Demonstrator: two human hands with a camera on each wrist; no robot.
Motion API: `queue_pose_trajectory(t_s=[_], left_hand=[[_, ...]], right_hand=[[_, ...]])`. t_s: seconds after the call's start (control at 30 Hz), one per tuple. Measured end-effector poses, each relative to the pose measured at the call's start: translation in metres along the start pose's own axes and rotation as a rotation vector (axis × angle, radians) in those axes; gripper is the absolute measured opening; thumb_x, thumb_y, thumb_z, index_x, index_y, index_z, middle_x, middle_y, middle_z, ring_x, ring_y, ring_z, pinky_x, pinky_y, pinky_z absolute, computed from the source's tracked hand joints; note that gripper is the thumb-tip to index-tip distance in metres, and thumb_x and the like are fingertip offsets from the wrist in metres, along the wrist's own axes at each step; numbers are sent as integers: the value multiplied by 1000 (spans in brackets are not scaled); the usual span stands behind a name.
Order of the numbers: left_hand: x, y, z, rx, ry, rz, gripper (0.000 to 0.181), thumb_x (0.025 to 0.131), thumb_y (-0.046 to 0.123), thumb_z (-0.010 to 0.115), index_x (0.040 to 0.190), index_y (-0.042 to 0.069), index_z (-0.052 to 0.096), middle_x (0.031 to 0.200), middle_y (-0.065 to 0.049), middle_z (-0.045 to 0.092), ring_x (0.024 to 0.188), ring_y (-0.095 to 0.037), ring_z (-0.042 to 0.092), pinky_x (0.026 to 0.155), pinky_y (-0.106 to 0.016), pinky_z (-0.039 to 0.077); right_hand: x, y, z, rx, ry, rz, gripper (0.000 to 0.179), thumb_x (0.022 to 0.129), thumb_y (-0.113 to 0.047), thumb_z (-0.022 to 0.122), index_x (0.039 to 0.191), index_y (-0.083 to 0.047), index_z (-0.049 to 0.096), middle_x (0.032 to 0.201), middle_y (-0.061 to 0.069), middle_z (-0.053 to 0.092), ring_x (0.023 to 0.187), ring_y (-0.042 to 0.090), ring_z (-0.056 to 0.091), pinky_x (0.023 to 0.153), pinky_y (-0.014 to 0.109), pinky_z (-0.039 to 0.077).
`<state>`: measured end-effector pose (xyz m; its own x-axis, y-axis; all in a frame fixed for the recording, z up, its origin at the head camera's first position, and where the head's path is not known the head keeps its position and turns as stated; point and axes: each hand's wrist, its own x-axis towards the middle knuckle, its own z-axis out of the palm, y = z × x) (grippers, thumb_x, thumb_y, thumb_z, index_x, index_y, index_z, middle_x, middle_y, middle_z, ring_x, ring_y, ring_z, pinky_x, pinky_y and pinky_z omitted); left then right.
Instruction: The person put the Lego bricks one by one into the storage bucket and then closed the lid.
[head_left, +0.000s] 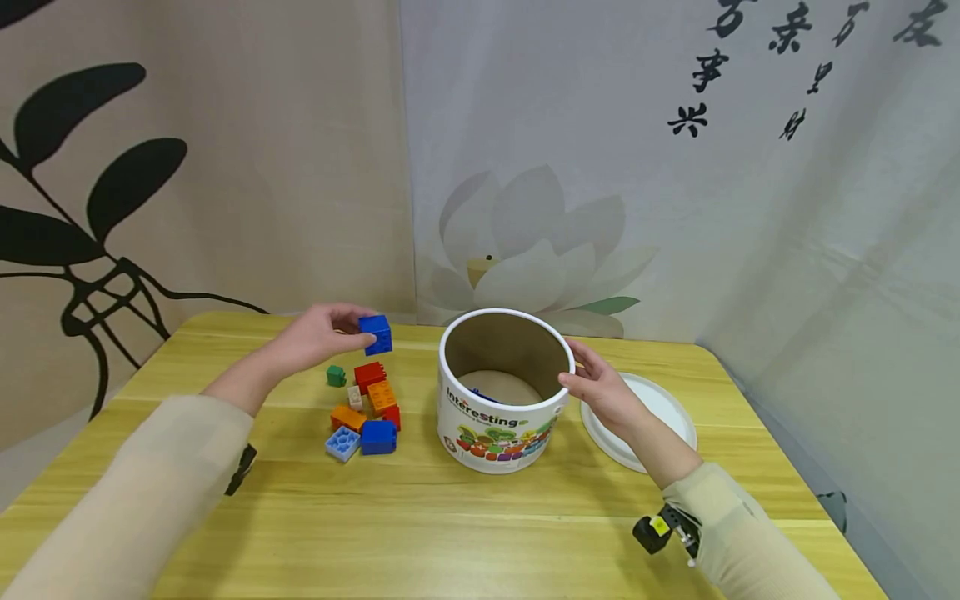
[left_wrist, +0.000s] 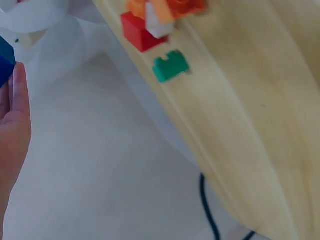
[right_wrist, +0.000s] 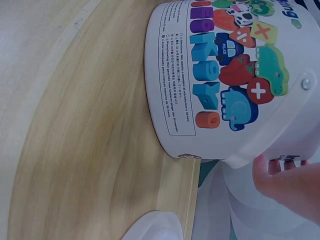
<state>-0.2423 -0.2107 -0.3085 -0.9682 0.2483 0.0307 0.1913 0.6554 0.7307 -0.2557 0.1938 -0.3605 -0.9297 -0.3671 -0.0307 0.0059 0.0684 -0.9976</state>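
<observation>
My left hand [head_left: 322,333] pinches a blue building block [head_left: 377,333] between thumb and fingers, raised over the far part of the table. At the left edge of the left wrist view, the same blue block [left_wrist: 6,61] shows in part. My right hand [head_left: 603,390] holds the far right side of a white printed bucket [head_left: 487,442] near its rim. In the right wrist view the fingers [right_wrist: 265,172] lie against the bucket's outer wall. Something blue [head_left: 485,395] shows inside the bucket, mostly hidden by the near rim.
Left of the bucket lie several loose blocks, among them a red block [head_left: 367,375], a green block [head_left: 336,376], an orange block [head_left: 381,395], a light blue block [head_left: 342,443] and a blue block [head_left: 378,437]. A white round lid [head_left: 671,408] lies at the right on the wooden table [head_left: 465,533].
</observation>
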Motion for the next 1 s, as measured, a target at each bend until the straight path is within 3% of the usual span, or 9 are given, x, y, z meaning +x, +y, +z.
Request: queue_pose_trajectory(t_s=[0.27,0.6,1.0], left_hand=[[17,31,12,-38,-37,40,45,89,24,62,129,5,53,115,-17,60,103,-28,55,87,-36,50],[34,57,37,-114,-89,122,42,87,18,64,126,4,56,110,-17,61,99,-27,56,85,-34,52],[50,82,68,-121,-143,178,46,84,14,66,128,5,55,115,-17,62,103,-28,60,91,-38,51]], right_hand=[[1,1,-2,-11,0,7,67,92,-10,56,148,-4,19,152,19,21,131,29,33,101,31,38],[2,3,-3,-2,0,2,68,92,-9,56,148,-4,18,152,19,21,130,28,35,99,27,40],[2,2,-2,14,5,4,67,92,-5,55,148,-3,19,151,19,22,127,24,38,96,25,41]])
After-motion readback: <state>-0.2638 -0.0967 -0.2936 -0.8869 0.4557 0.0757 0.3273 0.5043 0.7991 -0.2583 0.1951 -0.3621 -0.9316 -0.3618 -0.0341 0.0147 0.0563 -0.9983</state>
